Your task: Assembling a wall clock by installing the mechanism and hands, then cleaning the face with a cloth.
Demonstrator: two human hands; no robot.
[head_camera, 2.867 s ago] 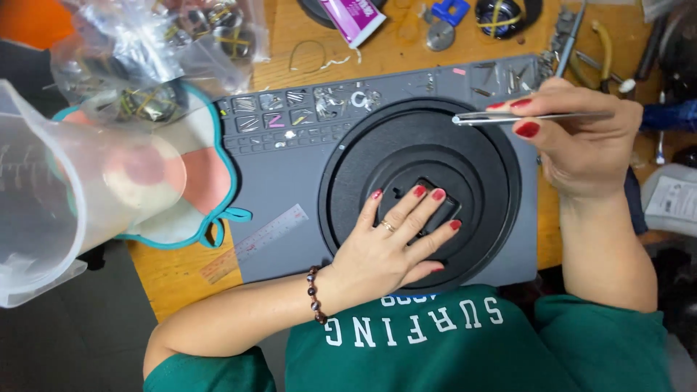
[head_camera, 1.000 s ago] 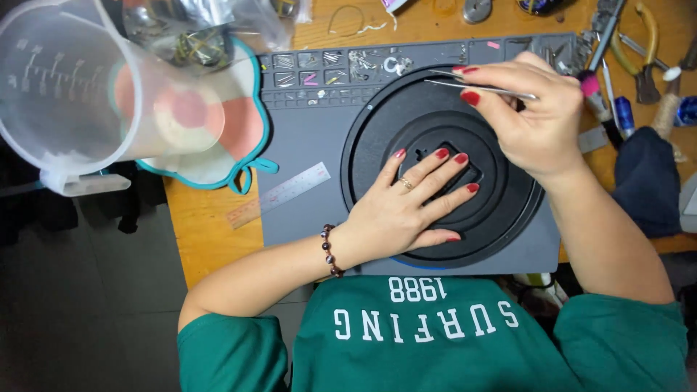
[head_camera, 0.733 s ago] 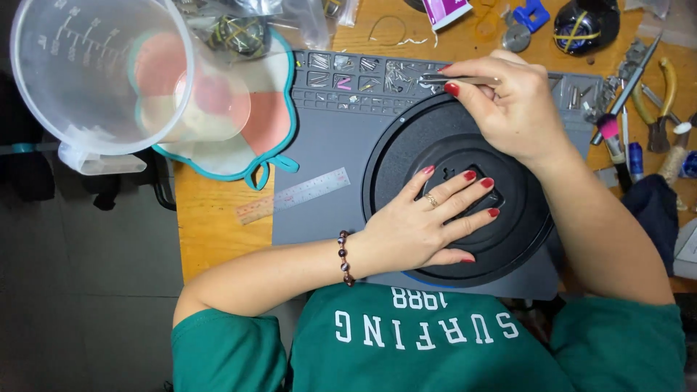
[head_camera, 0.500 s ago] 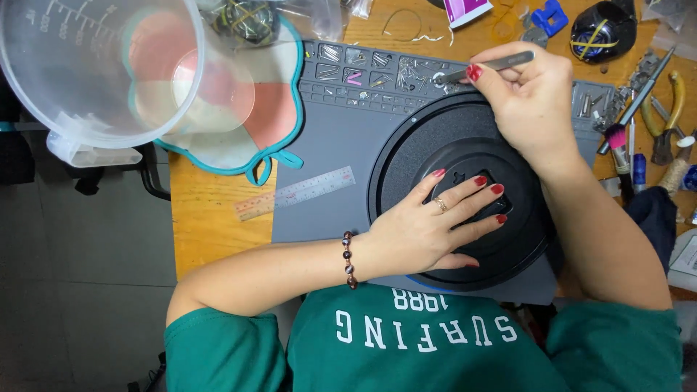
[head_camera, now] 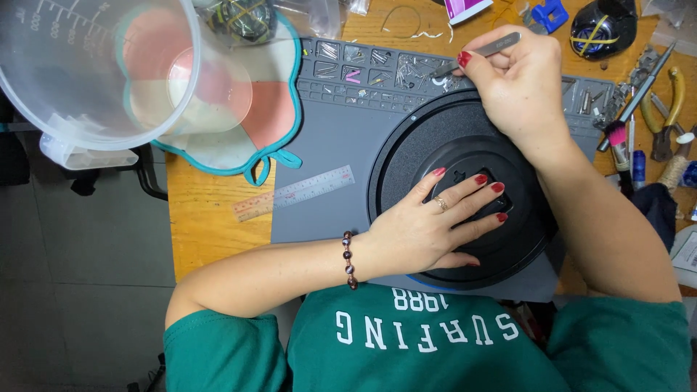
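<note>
Left hand [head_camera: 428, 229] lies flat, fingers spread, pinning the black round disc [head_camera: 406, 167] on the grey mat [head_camera: 327, 218] mid-table. Right hand [head_camera: 519, 87] is pinched shut on metal tweezers [head_camera: 475, 54], tips down in the mat's small-parts tray [head_camera: 377, 65]. Looks like a part is being picked; nothing fitted on the disc yet, afaict.

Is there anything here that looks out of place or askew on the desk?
Only small things. The clear ruler lies slanted, half off the grey mat onto the wooden desk. The clear measuring jug hangs past the desk's edge. Nothing looks spilled or broken.
</note>
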